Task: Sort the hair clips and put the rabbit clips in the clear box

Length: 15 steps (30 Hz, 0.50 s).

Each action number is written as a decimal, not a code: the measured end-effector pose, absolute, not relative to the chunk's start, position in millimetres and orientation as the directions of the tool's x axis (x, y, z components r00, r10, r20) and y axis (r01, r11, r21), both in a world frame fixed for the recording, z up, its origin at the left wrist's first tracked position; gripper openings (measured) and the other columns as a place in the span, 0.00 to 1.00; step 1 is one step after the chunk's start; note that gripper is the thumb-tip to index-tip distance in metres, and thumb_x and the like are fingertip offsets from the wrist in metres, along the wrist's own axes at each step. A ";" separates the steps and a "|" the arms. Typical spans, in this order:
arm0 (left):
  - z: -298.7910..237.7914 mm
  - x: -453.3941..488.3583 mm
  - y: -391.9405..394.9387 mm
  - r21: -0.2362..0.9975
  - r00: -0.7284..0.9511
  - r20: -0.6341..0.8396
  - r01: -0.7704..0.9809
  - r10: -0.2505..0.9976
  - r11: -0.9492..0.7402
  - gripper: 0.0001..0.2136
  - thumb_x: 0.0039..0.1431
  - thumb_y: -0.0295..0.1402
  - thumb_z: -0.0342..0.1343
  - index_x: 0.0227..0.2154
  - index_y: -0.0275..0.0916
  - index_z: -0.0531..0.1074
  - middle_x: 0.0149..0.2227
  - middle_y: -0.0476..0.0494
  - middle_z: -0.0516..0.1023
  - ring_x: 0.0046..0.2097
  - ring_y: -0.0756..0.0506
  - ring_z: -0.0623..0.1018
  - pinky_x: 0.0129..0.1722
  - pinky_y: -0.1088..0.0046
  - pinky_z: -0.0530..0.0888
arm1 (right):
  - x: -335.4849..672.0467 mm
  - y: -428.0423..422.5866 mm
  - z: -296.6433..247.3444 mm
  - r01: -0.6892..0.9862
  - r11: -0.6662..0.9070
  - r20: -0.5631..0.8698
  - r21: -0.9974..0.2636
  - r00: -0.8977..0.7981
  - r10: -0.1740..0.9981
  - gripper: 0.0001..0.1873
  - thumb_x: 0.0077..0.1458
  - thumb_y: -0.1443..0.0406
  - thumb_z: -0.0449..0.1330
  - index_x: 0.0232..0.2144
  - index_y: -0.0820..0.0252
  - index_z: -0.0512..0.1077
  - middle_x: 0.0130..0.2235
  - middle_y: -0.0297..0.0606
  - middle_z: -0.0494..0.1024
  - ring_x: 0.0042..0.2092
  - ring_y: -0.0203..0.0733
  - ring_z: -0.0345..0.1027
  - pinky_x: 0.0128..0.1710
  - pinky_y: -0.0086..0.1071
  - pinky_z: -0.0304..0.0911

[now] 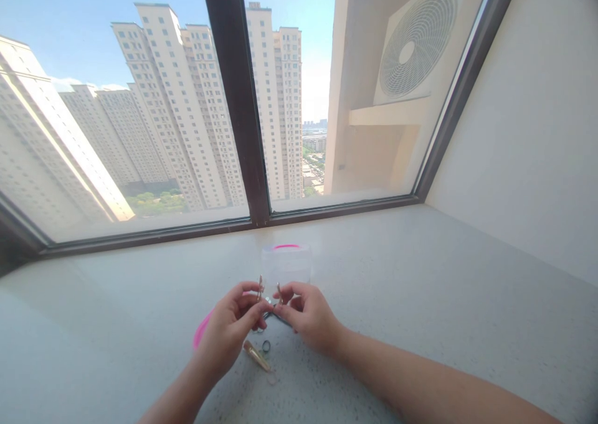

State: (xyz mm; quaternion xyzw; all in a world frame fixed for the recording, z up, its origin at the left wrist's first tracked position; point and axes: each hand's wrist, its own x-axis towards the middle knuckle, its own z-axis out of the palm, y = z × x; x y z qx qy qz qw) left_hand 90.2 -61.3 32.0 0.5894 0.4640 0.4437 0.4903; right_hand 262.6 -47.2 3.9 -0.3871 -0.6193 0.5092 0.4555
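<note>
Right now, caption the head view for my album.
Left hand and right hand hold small metal pieces before a clear box.

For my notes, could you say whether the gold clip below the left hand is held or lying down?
Lying down: the gold clip rests on the counter, untouched by the left hand.

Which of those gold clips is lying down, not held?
The clip on the sill below the left hand; the other gold pieces stand pinched in the fingers.

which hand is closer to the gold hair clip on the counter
Left. The left hand is right by the gold hair clip, above and to the clip's left, while the right hand is farther off, above and to its right.
</note>
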 end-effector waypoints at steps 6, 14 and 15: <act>28.5 89.3 -58.4 0.990 0.186 0.087 0.090 0.979 -0.105 0.14 0.54 0.40 0.57 0.40 0.38 0.65 0.28 0.46 0.78 0.26 0.49 0.74 0.27 0.73 0.67 | 263.1 -48.1 4.9 0.027 0.185 0.169 -0.982 -0.296 0.940 0.12 0.49 0.61 0.62 0.35 0.63 0.73 0.27 0.32 0.70 0.22 0.28 0.57 0.19 0.23 0.52; 28.8 90.1 -60.0 0.991 0.189 0.084 0.083 0.978 -0.101 0.15 0.54 0.41 0.58 0.39 0.38 0.65 0.28 0.46 0.78 0.25 0.49 0.74 0.26 0.73 0.67 | 262.6 -47.8 4.7 0.028 0.186 0.170 -0.982 -0.297 0.940 0.12 0.49 0.61 0.62 0.35 0.63 0.73 0.27 0.33 0.71 0.22 0.29 0.57 0.19 0.24 0.52; 29.3 90.2 -60.1 0.991 0.188 0.083 0.083 0.979 -0.100 0.15 0.53 0.41 0.58 0.39 0.38 0.65 0.28 0.46 0.78 0.25 0.49 0.74 0.26 0.73 0.67 | 262.3 -47.7 4.4 0.029 0.188 0.171 -0.982 -0.298 0.939 0.12 0.49 0.61 0.62 0.35 0.63 0.74 0.27 0.33 0.71 0.22 0.29 0.57 0.19 0.24 0.52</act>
